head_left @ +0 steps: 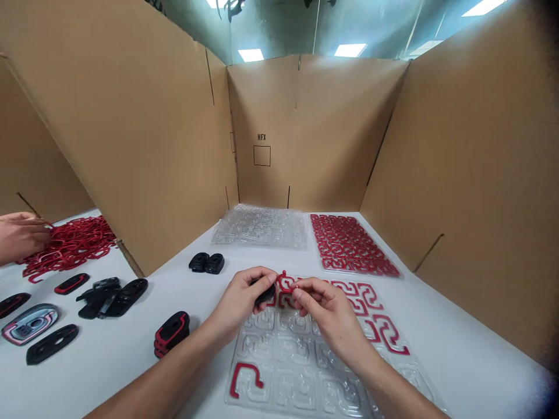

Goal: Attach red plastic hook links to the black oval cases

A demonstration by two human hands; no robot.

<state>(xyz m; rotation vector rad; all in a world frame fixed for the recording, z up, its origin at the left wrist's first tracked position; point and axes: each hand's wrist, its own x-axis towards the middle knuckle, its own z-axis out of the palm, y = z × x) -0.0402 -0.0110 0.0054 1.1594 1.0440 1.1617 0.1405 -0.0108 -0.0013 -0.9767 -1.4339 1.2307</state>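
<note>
My left hand (247,297) is closed on a black oval plastic cover (264,291), partly hidden by the thumb and fingers. With thumb and forefinger, my right hand (325,305) pinches a small red curved trim strip (285,280) that spans the gap towards the left hand. Whether the strip touches the black cover I cannot tell. Both hands are above a clear blister tray (297,384) with molded pockets. Several red strips lie in its far and right pockets, and one single red strip (247,372) sits at its near left corner.
Black covers with red trim (172,331) are stacked at left; two black piles (206,263) stand farther back. Clear trays (262,227) and a filled red tray (349,241) lie behind. Cardboard walls (301,134) enclose the table. Another person's hand (21,237) touches red strips (76,241).
</note>
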